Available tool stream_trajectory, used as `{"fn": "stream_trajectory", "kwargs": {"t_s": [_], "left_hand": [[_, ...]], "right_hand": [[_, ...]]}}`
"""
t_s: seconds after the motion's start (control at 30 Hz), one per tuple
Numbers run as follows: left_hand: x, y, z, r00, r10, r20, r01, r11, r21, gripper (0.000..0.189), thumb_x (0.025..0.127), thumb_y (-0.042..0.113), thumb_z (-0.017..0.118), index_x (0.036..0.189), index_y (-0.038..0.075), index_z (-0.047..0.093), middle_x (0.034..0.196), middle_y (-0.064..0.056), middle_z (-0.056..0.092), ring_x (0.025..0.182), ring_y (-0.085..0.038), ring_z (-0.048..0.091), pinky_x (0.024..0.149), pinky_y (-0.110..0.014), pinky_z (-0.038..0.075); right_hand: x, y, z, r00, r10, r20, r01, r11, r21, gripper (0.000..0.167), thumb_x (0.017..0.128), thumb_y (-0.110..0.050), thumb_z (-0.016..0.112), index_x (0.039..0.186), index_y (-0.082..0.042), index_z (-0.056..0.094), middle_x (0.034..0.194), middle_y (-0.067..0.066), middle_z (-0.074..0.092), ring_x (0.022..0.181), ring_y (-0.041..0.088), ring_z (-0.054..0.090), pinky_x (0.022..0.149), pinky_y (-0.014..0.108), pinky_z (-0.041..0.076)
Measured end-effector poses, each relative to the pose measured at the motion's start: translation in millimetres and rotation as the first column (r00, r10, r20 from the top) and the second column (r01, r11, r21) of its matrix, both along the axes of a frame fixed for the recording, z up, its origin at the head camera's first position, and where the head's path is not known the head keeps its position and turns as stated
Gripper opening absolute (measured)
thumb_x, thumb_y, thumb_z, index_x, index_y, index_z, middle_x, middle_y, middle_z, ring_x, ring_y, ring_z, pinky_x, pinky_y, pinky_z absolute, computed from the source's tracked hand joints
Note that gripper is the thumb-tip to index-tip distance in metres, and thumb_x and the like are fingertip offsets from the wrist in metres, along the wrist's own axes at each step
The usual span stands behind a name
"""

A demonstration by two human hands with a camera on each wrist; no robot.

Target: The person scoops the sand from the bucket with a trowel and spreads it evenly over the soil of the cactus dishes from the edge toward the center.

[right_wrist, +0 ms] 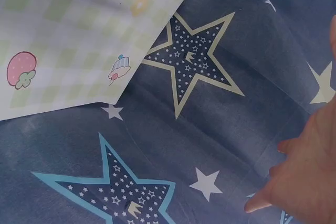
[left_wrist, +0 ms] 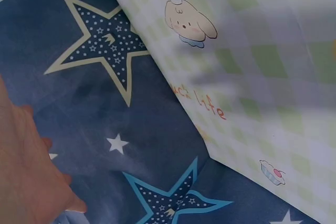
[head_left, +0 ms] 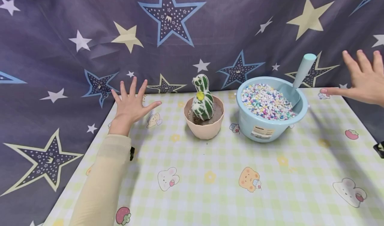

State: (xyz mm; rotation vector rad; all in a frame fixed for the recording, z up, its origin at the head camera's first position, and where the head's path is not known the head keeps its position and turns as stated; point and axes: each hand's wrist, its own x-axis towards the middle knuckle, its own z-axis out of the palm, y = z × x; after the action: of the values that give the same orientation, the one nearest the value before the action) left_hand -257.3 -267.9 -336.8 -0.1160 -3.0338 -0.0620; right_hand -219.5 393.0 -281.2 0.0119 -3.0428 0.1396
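My left hand [head_left: 129,104] is raised over the table's left side with fingers spread, holding nothing. At the right edge of the head view my right hand [head_left: 364,79] is also spread and holds nothing. Between them stands a green-and-white cactus [head_left: 203,107] with a yellow spot, set in soil in a pale pink pot [head_left: 204,131]. To its right, nearer my right hand, is a light blue bucket [head_left: 255,124] full of small multicoloured pebbles [head_left: 265,101]. A blue scoop [head_left: 303,71] is stuck in the pebbles, its handle pointing up.
A green-and-white checked tablecloth [head_left: 216,199] with cartoon prints covers the table. Behind and beside it hangs a dark cloth [head_left: 99,16] patterned with stars. The table's back edge runs just beyond the pot and bucket.
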Motion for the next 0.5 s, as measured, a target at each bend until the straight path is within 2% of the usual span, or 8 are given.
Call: {"fn": "stream_trajectory", "kwargs": {"t_s": [0.2, 0.5], "left_hand": [[0.7, 4.0, 3.2, 1.0, -0.009, -0.008, 0.009, 1.0, 0.004, 0.104, 0.08, 0.092, 0.03, 0.16, 0.036, -0.005, 0.169, -0.007, -0.014, 0.149, -0.05, -0.021, 0.111, -0.079, -0.014], [2.1, 8.3, 5.4, 1.0, -0.019, -0.011, 0.019, 1.0, -0.008, 0.104, 0.079, 0.093, 0.029, 0.159, 0.038, -0.008, 0.169, -0.008, -0.013, 0.149, -0.049, -0.023, 0.111, -0.079, -0.015]], "right_hand": [[0.8, -2.5, 1.9, 1.0, 0.003, 0.002, -0.003, 1.0, 0.007, 0.134, 0.076, -0.091, 0.045, 0.155, -0.001, -0.016, 0.156, 0.039, -0.016, 0.145, 0.056, -0.023, 0.12, 0.068, -0.014], [0.8, -2.5, 2.2, 1.0, 0.017, -0.009, -0.017, 1.0, -0.003, 0.133, 0.077, -0.088, 0.048, 0.156, -0.001, -0.015, 0.157, 0.038, -0.013, 0.147, 0.054, -0.022, 0.121, 0.065, -0.014]]}}
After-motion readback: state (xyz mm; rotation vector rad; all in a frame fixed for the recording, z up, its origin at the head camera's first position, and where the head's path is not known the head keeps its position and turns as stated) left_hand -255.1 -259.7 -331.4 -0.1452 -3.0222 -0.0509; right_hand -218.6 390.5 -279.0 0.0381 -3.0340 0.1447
